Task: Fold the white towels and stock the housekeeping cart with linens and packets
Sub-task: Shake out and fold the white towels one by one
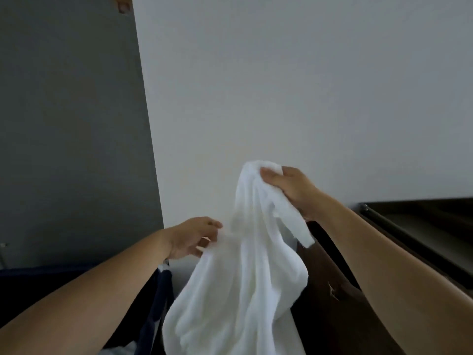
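Towel (243, 290) hangs bunched from right hand (289, 190), left hand (194, 237) pinching its edge.

Surface findings
I noted the white towel (243, 278) as soft, matt cloth; the wall (307, 85), smooth matt paint; the dark cabinet (322, 265), wood with faint sheen.

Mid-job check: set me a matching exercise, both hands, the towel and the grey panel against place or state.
Things:
1 right hand
2 left hand
3 white towel
4 grey wall panel

Place or state:
a hangs bunched, unfolded
b far left of view
c grips the towel's top
d at the towel's left edge, lower down

Pairs: 1-c; 2-d; 3-a; 4-b
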Tool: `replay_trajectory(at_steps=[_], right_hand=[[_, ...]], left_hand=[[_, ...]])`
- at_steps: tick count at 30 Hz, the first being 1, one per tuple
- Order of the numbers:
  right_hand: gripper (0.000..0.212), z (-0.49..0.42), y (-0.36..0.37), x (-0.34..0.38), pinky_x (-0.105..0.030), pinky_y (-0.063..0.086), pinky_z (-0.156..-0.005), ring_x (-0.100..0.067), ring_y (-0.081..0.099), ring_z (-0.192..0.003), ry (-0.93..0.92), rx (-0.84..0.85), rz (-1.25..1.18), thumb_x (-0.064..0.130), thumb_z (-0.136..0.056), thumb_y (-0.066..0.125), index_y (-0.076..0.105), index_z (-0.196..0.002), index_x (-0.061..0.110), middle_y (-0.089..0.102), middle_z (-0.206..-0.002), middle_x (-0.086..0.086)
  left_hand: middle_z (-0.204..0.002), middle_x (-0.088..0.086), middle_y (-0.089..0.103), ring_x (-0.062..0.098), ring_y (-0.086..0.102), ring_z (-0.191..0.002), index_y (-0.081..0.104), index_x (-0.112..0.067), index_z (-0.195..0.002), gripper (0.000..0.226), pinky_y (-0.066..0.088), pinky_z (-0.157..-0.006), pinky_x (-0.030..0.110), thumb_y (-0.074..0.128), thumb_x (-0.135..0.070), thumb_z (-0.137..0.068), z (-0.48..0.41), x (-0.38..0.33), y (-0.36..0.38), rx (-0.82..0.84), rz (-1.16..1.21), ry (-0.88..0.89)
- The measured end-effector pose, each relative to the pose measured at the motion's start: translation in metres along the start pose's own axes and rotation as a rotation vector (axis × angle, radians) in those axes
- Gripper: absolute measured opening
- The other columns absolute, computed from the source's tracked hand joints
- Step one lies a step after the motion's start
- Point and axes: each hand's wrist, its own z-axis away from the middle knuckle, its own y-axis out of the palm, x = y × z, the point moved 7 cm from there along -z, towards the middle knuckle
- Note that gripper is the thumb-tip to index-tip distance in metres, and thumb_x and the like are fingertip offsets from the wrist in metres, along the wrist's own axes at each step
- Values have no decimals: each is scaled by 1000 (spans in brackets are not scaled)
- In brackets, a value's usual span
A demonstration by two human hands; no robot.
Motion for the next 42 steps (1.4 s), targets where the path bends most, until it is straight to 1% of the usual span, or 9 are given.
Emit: replay_trajectory(at_steps=[5, 10, 14, 20, 23, 28, 34, 37, 42], right_hand=[[33, 16, 33, -29, -45, 58, -87, -30, 72, -95, 151, 246, 317, 37, -91, 70, 71, -105, 7, 75, -101, -13], [30, 23, 22, -31, -27, 53, -67, -14, 68, -79, 105, 315, 477, 38, -67, 79, 70, -89, 20, 72, -84, 2], [20, 22, -12, -53, -32, 49, -71, -23, 62, -85, 148, 188, 825, 17, -75, 73, 62, -90, 18, 64, -90, 0], [48, 27, -7, -46, -30, 54, -68, -20, 63, -82, 35, 137, 182, 1, -89, 63, 57, -123, 33, 57, -114, -11], [48, 34, 14, -49, -20, 51, -73, -3, 62, -80, -18, 276, 332, 28, -90, 72, 50, -128, 50, 52, -121, 6], [94, 46, 39, -57, -21, 43, -97, 10, 43, -121, -139, 354, 529, 78, -55, 77, 22, -131, 71, 26, -140, 30], [89, 48, 49, -46, -20, 41, -98, 5, 43, -120, -360, 93, 667, 74, -59, 73, 45, -136, 38, 43, -125, 28], [54, 40, 33, -59, -20, 44, -80, -5, 58, -93, -120, -102, 518, 47, -76, 78, 57, -120, 23, 61, -99, 17], [30, 32, 28, -75, -35, 54, -70, -21, 65, -74, 170, 39, 77, 25, -83, 79, 70, -89, -3, 71, -79, -7]], left_hand=[[-141, -11, 52, 11, 51, -130, 24, -38, -151, 97, 44, -108, 40, 84, -22, -77, 10, -53, 45, 178, -153, 316], [-88, -5, 70, 9, 65, -82, 68, -14, -92, 19, 53, -74, 28, 78, -27, -82, 11, -68, 29, -61, -241, 454], [-97, 17, 69, 25, 65, -82, 64, 1, -96, 27, 46, -73, 35, 63, -26, -91, 11, -68, -7, -263, -141, 424], [-97, -3, 77, 21, 72, -93, 73, -28, -101, 26, 55, -83, 39, 50, -38, -94, 11, -58, -9, -261, 153, 271], [-88, -1, 77, 20, 70, -88, 74, -20, -97, 32, 55, -73, 34, 46, -34, -96, 14, -66, -6, -340, 255, 260], [-87, 4, 70, 22, 64, -81, 69, -14, -92, 32, 51, -72, 33, 42, -30, -98, 14, -78, -1, -444, 318, 218], [-90, 6, 66, 24, 62, -79, 64, -14, -95, 21, 47, -63, 31, 47, -27, -94, 15, -67, -1, -510, 499, 117], [-98, 8, 67, 26, 63, -87, 63, -13, -104, 25, 49, -67, 34, 48, -31, -94, 18, -65, -2, -530, 520, 121], [-108, 11, 72, 30, 66, -100, 68, -13, -109, 34, 54, -85, 42, 49, -38, -95, 22, -61, 4, -417, 382, 156]])
